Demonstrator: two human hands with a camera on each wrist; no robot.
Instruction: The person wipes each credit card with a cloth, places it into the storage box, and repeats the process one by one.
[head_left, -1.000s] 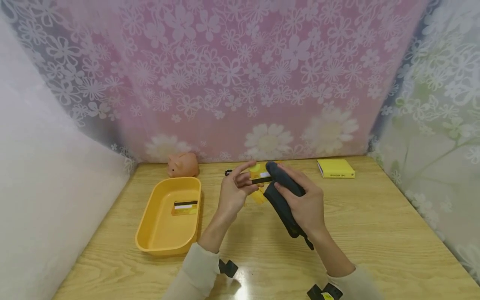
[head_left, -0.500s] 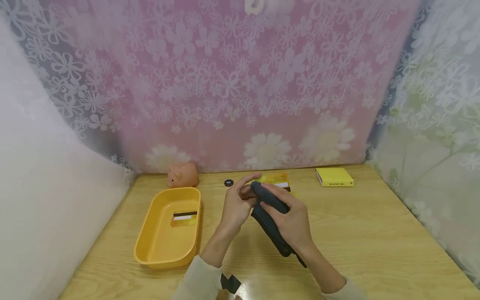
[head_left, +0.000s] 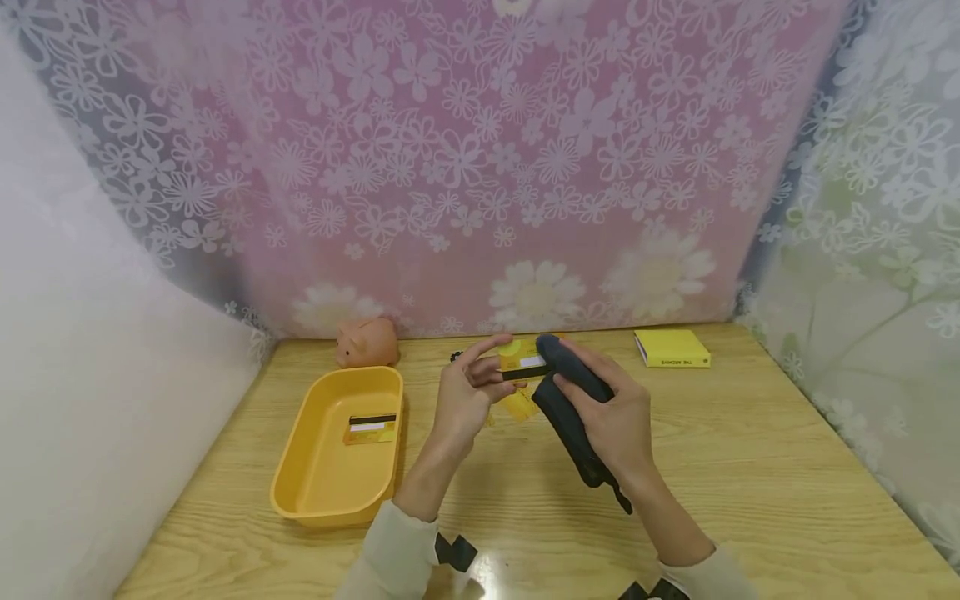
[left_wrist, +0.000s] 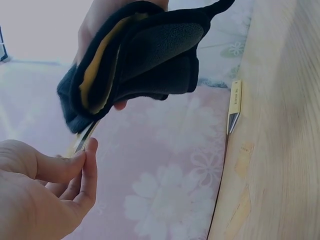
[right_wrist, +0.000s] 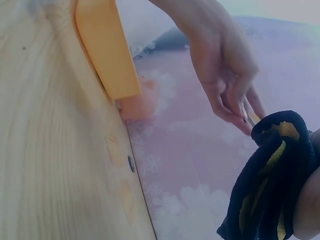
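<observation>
My left hand [head_left: 459,398] pinches a yellow bank card [head_left: 521,357] by its left end, between thumb and fingers. The card has a black stripe and a white strip. My right hand [head_left: 619,421] grips a folded dark cloth [head_left: 567,427] with black edging and a hanging loop. Its yellow inner side [left_wrist: 93,70] shows in the left wrist view. The card's right end lies between the folds of the cloth, where it is hidden. Both hands are raised above the table. Another yellow card [head_left: 519,403] shows on the table behind the left hand.
To the left stands a yellow tray [head_left: 281,479] with a striped card [head_left: 371,429] inside. Behind it sits a pink piggy bank [head_left: 367,342]. A yellow binder [head_left: 672,348] lies at the back right. A black chip [right_wrist: 131,163] lies near the table's back edge.
Half a second ago the cloth slid left over the card, covering it up to my left fingers. Now the cloth is back to the right and the card shows again.
</observation>
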